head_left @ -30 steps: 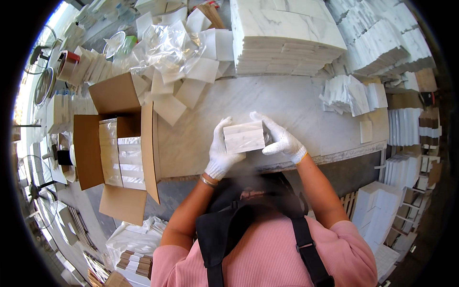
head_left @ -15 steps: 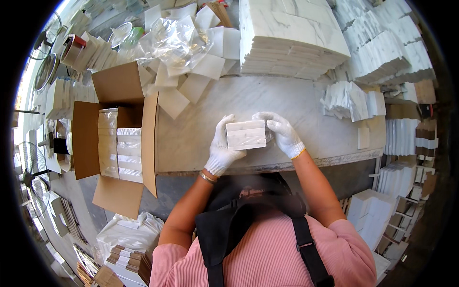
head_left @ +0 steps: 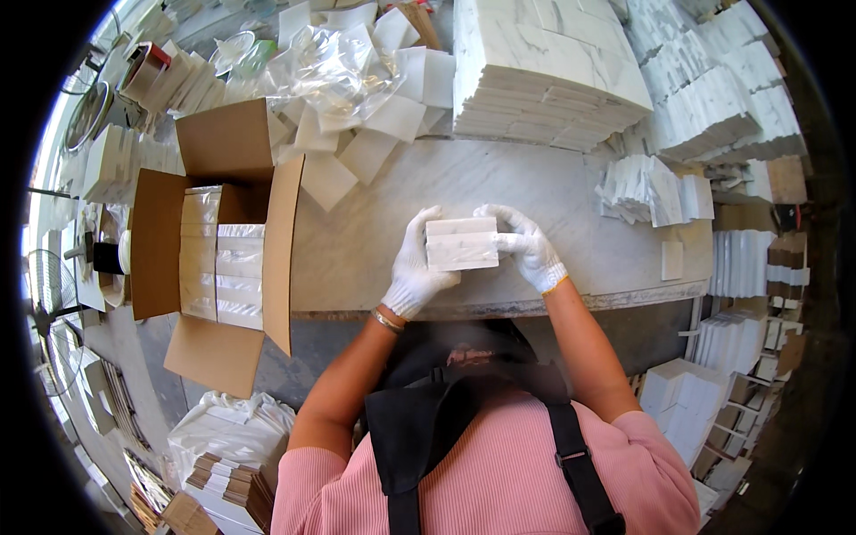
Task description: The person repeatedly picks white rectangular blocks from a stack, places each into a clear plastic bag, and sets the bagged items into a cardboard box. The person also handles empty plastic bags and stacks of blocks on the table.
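Between my two white-gloved hands is a small stack of white marble tiles, held above the near part of the stone-topped table. My left hand grips its left side, fingers up along the edge and thumb below. On the right side my right hand is closed round it, with a finger against the stack's edge. Left of my hands stands an open cardboard box, flaps spread. Inside it are clear-wrapped stacks of tiles.
Clear plastic bags lie over loose white sheets at the back left. A big pile of marble tiles stands at the back. Smaller tile stacks and a single tile are at the right. Folded cardboard sits lower left.
The tile stack has tipped slightly, so its top and front faces show differently. My right fingers have shifted onto its right edge. The view has moved a little.
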Tool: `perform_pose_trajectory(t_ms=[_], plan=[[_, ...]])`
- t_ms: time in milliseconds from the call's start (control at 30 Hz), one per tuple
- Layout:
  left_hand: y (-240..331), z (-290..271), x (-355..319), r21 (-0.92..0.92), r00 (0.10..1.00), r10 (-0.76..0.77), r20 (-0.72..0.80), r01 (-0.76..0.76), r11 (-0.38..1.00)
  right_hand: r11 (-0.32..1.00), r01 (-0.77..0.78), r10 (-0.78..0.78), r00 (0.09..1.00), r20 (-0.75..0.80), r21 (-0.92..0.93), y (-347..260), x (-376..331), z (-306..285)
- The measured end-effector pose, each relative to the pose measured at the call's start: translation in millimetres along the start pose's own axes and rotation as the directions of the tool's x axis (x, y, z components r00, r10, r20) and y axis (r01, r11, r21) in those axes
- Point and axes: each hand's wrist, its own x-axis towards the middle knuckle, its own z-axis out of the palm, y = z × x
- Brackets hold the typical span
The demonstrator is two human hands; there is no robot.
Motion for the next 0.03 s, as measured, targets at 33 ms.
perform_pose_trajectory(t_ms=[33], plan=[[-0.2, -0.2, -1.2, -0.003, 1.000, 0.002, -0.001, -0.002, 1.000, 1.000, -0.002, 0.002, 1.000, -0.004, 0.010, 0.3, -0.5, 0.4]])
